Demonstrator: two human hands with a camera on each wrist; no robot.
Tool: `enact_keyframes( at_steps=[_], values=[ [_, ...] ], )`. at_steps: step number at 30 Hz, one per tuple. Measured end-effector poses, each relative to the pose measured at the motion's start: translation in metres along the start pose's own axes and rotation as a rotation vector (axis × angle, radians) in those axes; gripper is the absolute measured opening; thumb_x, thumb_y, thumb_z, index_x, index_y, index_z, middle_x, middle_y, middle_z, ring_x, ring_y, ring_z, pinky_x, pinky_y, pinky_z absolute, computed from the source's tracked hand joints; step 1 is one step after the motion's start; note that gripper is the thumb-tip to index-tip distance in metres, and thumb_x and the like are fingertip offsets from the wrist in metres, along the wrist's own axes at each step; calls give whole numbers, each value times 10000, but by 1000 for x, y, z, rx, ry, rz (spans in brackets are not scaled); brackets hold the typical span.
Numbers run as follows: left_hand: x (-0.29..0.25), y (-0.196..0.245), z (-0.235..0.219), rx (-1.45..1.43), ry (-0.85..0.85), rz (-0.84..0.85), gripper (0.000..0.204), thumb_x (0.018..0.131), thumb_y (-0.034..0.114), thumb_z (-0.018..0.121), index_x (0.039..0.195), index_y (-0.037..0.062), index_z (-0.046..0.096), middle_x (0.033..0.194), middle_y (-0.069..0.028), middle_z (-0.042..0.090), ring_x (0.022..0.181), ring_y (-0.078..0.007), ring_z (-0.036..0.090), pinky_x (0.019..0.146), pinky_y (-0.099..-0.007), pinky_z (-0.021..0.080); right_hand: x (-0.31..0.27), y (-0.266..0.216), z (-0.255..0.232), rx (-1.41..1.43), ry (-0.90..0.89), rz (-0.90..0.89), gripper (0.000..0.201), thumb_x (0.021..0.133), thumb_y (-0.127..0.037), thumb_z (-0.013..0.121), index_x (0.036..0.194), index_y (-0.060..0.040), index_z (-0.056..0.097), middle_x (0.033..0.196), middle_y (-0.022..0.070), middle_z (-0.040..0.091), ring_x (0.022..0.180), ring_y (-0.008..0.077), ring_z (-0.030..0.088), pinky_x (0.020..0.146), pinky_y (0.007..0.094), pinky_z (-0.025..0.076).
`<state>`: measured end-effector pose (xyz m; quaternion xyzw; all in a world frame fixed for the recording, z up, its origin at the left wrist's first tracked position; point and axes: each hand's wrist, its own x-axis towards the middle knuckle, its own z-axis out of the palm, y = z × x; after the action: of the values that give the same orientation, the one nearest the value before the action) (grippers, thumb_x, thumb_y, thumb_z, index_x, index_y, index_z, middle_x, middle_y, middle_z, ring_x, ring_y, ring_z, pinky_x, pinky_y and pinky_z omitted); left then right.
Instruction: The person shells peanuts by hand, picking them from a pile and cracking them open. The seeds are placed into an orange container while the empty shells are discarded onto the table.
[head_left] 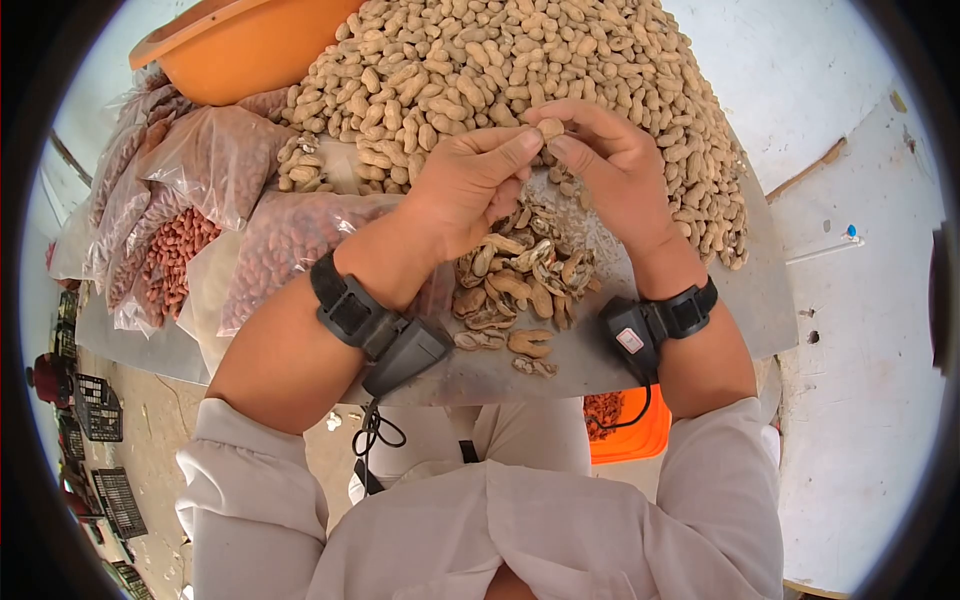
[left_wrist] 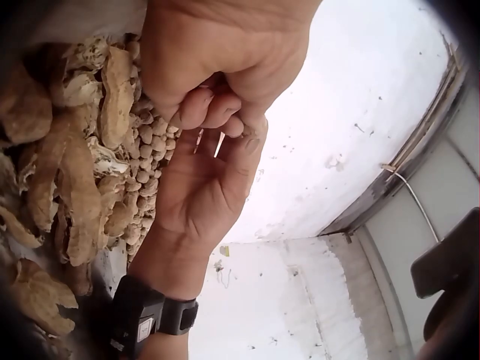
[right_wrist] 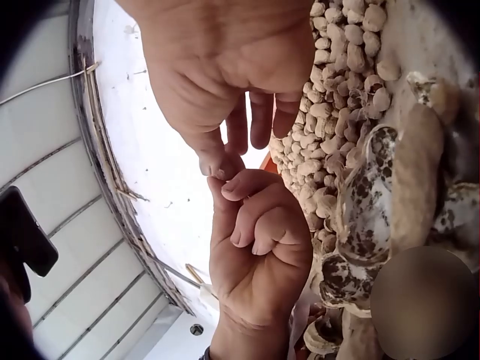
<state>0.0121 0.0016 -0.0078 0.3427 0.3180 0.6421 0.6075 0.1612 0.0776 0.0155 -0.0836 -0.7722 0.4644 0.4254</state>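
Both hands meet at the near edge of a large heap of unshelled peanuts [head_left: 520, 60]. Between their fingertips is one peanut [head_left: 550, 128], mostly covered in the wrist views. My left hand [head_left: 468, 185] pinches its left side with thumb and forefinger, the other fingers curled in toward the palm. From the right, my right hand [head_left: 622, 172] pinches the same peanut, thumb beneath and forefinger over it. In the right wrist view the remaining fingers of the right hand [right_wrist: 225, 67] hang fairly straight. Below the hands lies a small pile of split peanut shells [head_left: 520, 275].
Clear plastic bags [head_left: 215, 165] of red kernels lie at the left, one with loose kernels [head_left: 180, 250] showing. An orange basin [head_left: 240, 50] stands at the back left. Under the grey table's front edge [head_left: 560, 385] sits an orange container [head_left: 640, 430]. Black crates [head_left: 98, 408] stand on the floor.
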Motion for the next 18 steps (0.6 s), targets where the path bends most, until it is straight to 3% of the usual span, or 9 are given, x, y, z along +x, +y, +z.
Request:
enact_keyframes(
  at_steps=[4, 7, 10, 13, 16, 18],
  values=[
    [1, 0, 1, 88, 149, 119, 199, 862, 181, 603, 983, 24, 614, 660, 44, 478, 502, -40, 334, 426, -170, 257, -1, 2, 0, -75, 58, 24, 190, 847, -34, 549, 1033, 3, 561, 883, 33, 596, 782, 103, 584, 681, 232, 491],
    [1, -1, 3, 106, 169, 150, 194, 856, 175, 610, 965, 15, 619, 653, 52, 473, 501, -40, 339, 428, -170, 258, -2, 0, 0, -92, 35, 87, 179, 846, -49, 546, 1015, 6, 571, 834, 35, 599, 702, 94, 579, 618, 226, 478],
    [0, -1, 4, 110, 133, 163, 203, 846, 154, 620, 993, 15, 617, 665, 46, 484, 502, -40, 339, 427, -173, 259, -2, -5, 1, -171, -4, 150, 155, 843, -54, 540, 975, 11, 590, 800, 44, 599, 648, 94, 576, 580, 220, 471],
    [0, 0, 3, 115, 130, 148, 204, 809, 112, 658, 966, -10, 612, 728, -12, 584, 517, -57, 418, 448, -179, 318, -2, -7, -1, -255, 17, 213, 155, 835, -62, 544, 952, 15, 611, 765, 42, 601, 627, 92, 575, 557, 215, 465],
    [-2, 1, 6, 104, 111, 109, 227, 802, 100, 662, 986, -18, 602, 776, -25, 600, 541, -55, 450, 450, -173, 325, 0, -9, -1, -229, 41, 254, 177, 826, -41, 557, 980, 26, 613, 807, 57, 604, 642, 105, 591, 557, 219, 477],
    [-3, 1, 7, 140, 91, 128, 234, 800, 96, 664, 992, -20, 597, 803, -28, 602, 574, -55, 477, 456, -174, 331, 0, -2, -1, -136, 15, 184, 204, 817, -23, 568, 1010, 31, 607, 843, 69, 601, 662, 115, 603, 578, 223, 487]
  ],
)
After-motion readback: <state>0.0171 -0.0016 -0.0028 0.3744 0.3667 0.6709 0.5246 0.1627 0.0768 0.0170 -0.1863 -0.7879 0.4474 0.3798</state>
